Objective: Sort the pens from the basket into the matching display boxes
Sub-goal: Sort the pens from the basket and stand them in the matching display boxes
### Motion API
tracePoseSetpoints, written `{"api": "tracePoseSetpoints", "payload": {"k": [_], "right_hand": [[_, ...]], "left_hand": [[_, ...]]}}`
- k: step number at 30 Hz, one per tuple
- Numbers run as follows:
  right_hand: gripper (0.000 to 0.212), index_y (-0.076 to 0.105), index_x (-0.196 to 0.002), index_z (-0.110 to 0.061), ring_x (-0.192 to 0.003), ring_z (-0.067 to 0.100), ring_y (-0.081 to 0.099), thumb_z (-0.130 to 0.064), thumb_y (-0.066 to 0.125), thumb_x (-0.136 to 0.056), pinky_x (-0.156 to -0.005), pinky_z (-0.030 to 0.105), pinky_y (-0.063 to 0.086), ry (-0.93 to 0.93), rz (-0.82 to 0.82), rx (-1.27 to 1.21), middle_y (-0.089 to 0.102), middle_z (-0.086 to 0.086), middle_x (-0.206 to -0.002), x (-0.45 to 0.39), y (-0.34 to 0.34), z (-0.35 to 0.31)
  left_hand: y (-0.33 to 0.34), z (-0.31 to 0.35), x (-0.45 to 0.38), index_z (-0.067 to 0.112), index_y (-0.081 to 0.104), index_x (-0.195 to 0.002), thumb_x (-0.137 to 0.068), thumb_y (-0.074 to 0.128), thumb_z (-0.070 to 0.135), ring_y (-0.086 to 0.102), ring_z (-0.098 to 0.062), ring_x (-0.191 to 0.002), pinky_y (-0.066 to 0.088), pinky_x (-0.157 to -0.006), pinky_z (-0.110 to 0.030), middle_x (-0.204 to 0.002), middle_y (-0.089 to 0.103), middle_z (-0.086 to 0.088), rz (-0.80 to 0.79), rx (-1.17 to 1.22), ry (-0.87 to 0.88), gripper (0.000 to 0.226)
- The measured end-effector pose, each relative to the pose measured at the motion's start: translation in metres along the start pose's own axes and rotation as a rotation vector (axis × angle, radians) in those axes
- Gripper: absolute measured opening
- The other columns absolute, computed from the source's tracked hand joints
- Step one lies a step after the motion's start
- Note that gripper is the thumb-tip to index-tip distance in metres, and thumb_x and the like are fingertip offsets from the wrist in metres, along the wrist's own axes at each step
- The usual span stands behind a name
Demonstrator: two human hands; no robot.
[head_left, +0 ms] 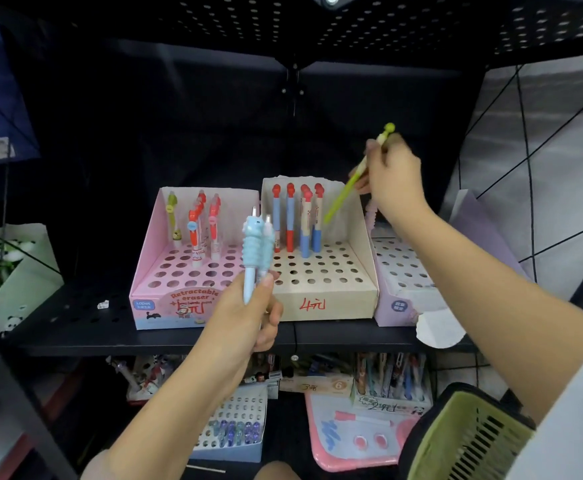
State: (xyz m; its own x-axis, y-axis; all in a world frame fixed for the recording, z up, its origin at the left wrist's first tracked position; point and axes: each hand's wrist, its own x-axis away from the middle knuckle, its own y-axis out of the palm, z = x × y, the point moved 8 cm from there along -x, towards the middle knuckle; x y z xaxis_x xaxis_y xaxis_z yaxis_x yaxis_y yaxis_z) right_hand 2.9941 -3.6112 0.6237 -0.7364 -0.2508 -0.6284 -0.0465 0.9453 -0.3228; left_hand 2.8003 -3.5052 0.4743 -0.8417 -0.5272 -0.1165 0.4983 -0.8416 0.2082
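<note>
Three display boxes stand side by side on a black perforated shelf [75,317]: a pink box [151,271] at left, a beige box [328,303] in the middle and a lilac box [397,296] at right, each with a top of round holes. A green basket [470,441] hangs at the lower right corner, by the right forearm; what lies in it cannot be seen. The right hand [392,178] is raised above the gap between the beige and lilac boxes, its fingers pinching a yellow-green pen [342,195] near the top end, so that the pen slants down and left, its tip over the beige box's back rows. The left hand [245,313] is in front of the pink and beige boxes, fingers and thumb curled around the lower barrels of two pale blue pens [258,244], held upright. Red-capped blue pens [290,216] stand in the beige box's back rows. Orange-capped pens [196,226] and one green-topped pen [174,216] stand in the pink box.
</note>
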Motion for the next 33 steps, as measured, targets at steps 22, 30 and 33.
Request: {"api": "tracePoseSetpoints", "payload": {"k": [22,30,33], "right_hand": [[0.034,0.047,-0.108,0.0,-0.081,0.037,0.064,-0.03,0.033,-0.101,-0.076,0.048,0.053,-0.094,-0.236,0.461,0.064,0.022,-0.093,-0.008,0.056,0.023],[0.024,0.053,-0.112,0.0,-0.094,0.029,0.057,-0.008,0.035,-0.098,-0.088,0.038,0.045,0.085,-0.501,0.777,0.059,0.017,-0.107,0.01,0.079,0.05],[0.023,0.053,-0.114,-0.002,-0.096,0.031,0.059,-0.009,0.044,-0.094,-0.087,0.037,0.047,0.067,-0.42,0.801,0.059,0.015,-0.108,0.011,0.066,0.038]], "left_hand": [[-0.018,-0.006,-0.006,0.022,0.059,-0.107,-0.098,0.041,0.013,0.037,-0.004,-0.042,0.033,-0.041,-0.016,-0.059,0.053,0.009,0.095,-0.093,0.045,0.022],[-0.016,-0.002,-0.004,0.022,0.058,-0.105,-0.097,0.042,0.012,0.041,-0.004,-0.043,0.036,-0.042,-0.017,-0.063,0.059,0.011,0.089,-0.101,0.073,0.021],[-0.013,0.001,-0.004,0.025,0.058,-0.104,-0.098,0.042,0.012,0.041,-0.005,-0.044,0.036,-0.043,-0.017,-0.065,0.061,0.011,0.091,-0.096,0.093,0.022]]}}
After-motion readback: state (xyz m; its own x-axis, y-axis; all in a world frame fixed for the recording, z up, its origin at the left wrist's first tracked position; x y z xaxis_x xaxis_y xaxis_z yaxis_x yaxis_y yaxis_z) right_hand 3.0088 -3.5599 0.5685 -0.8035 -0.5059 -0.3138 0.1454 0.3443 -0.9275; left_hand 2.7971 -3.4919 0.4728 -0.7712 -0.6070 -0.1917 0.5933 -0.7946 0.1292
